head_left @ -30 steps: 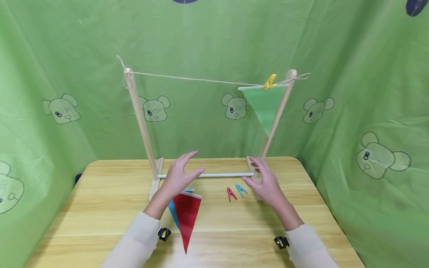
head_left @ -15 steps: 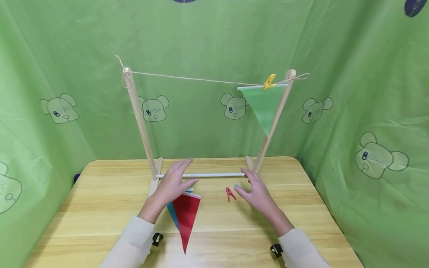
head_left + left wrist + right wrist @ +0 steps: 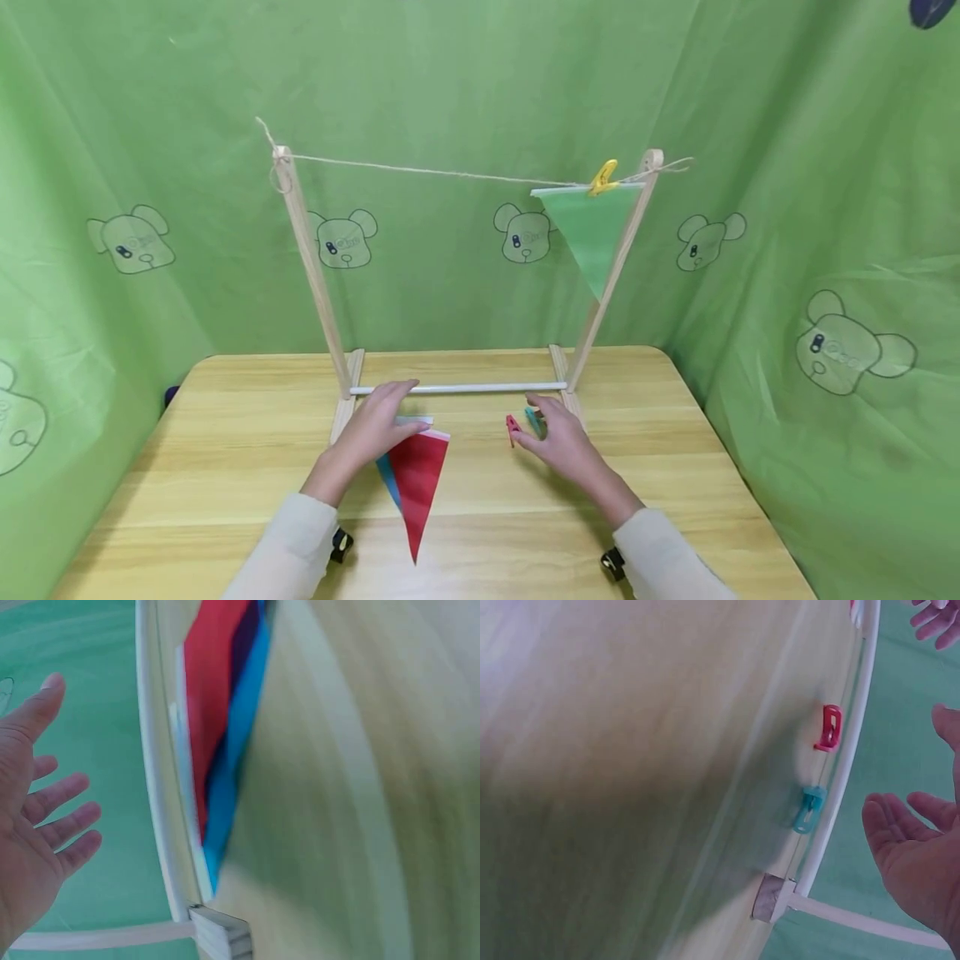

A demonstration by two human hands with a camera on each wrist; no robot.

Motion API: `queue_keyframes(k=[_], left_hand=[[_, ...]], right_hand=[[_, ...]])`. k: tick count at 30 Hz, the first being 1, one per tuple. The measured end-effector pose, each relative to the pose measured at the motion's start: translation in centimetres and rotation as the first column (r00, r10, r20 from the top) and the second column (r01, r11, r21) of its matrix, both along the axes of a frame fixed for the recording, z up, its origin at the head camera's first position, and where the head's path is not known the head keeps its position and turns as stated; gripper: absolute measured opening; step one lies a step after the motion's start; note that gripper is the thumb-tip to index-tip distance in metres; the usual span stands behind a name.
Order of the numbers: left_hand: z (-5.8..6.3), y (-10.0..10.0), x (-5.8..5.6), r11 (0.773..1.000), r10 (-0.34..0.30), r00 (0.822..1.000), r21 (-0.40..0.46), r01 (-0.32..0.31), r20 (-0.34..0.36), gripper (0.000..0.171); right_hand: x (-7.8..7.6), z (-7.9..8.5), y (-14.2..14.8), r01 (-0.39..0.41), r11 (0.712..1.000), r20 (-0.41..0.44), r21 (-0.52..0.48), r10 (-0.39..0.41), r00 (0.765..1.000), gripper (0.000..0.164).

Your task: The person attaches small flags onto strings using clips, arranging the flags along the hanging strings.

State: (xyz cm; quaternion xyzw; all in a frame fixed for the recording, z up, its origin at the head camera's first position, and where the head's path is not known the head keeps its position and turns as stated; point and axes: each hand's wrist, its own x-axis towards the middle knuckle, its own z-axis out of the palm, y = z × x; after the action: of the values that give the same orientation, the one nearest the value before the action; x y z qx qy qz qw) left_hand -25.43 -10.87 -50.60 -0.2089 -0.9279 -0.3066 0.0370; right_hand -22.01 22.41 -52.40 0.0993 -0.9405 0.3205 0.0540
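Observation:
My left hand (image 3: 372, 427) hovers over the tops of two triangular flags, thumb apart from the fingers, nothing gripped. The red flag (image 3: 422, 475) lies partly over the blue flag (image 3: 388, 478), and both have white top edges. In the left wrist view, the blue flag (image 3: 222, 817) shows beneath the red one. Near two small clothespins is my right hand (image 3: 562, 440), its fingers spread above the table. The red clothespin (image 3: 512, 427) lies left of the thumb; the blue clothespin (image 3: 533, 421) shows between thumb and fingers. Both clothespins appear apart from the hand in the right wrist view.
Behind the hands stands a wooden frame with a left post (image 3: 311, 267), a right post (image 3: 621, 262) and a white crossbar (image 3: 480, 388). A string (image 3: 420, 171) joins the post tops. From it hangs a green flag (image 3: 588, 229), held by a yellow clothespin (image 3: 603, 178).
Both hands have come down toward the table, the left closer over the flags. My right hand has shifted left from beside the right post to the clothespins. Flags and clothespins stay put.

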Motion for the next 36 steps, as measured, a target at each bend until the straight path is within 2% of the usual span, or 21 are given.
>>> queue_keyframes(k=[4, 10, 19, 25, 31, 36], left_hand=[[-0.8, -0.6, -0.2, 1.000, 0.005, 1.000, -0.014, -0.004, 0.027, 0.074], [-2.1, -1.5, -0.2, 0.999, -0.015, 1.000, -0.029, 0.014, -0.015, 0.072], [-3.5, -2.2, -0.3, 0.999, 0.008, 1.000, -0.052, -0.007, 0.013, 0.065], [-4.0, -2.2, -0.5, 0.997, 0.003, 1.000, -0.072, -0.004, -0.027, 0.060], [-4.6, -2.3, -0.3, 0.996, -0.014, 0.999, -0.086, 0.010, -0.044, 0.055], [-5.3, -2.3, -0.2, 0.995, -0.002, 0.997, -0.103, -0.006, -0.074, 0.052]], right_hand=[[-0.1, -0.3, -0.3, 0.017, 1.000, 0.039, 0.010, -0.018, 0.999, 0.078], [0.1, -0.7, -0.8, 0.034, 0.999, 0.085, 0.000, -0.034, 0.996, 0.077], [-0.2, -1.5, -1.5, 0.064, 0.997, 0.046, 0.045, -0.066, 0.997, 0.069], [-0.4, -1.9, -1.6, 0.074, 0.994, 0.043, 0.078, -0.077, 0.996, 0.064], [-0.4, -2.1, -1.9, 0.067, 0.990, 0.049, 0.120, -0.074, 0.996, 0.061], [-0.5, -2.2, -2.0, 0.063, 0.986, 0.030, 0.156, -0.068, 0.997, 0.059]])
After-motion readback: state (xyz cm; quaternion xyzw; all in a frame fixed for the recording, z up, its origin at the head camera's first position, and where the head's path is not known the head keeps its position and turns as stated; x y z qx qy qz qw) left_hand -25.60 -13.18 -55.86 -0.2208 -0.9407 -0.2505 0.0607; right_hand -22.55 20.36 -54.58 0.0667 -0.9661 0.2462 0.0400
